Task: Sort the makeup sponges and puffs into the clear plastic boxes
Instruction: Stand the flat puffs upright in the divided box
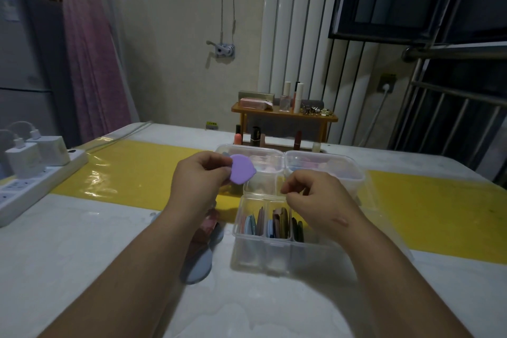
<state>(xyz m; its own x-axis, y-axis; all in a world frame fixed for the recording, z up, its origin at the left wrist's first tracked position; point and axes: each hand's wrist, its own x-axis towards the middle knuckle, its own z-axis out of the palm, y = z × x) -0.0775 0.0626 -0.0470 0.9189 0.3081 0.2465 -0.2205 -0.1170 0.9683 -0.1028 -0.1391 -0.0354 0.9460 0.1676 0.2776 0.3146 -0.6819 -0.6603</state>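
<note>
Matt, smooth and soft-looking on the flat lilac teardrop puff (242,169). Clear, glossy hard plastic for the near transparent divided box (263,252) and the clear rounded tub (354,181) behind it. Shiny, wrinkled yellow film strip (123,173) across the pale, matt tabletop (82,241). Smooth white plastic on the power strip (33,189). Varnished orange-brown wood for the small shelf (282,116). Dull grey metal window bars (452,96). Pink pleated cloth curtain (93,63).

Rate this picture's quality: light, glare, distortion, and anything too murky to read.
Head view: dim, bluish indoor light; glare streaks on the yellow table strip; wide-angle bending of the window bars; the purple puff in the left hand reads clearly; the pile beneath that arm is shadowed and murky.
</note>
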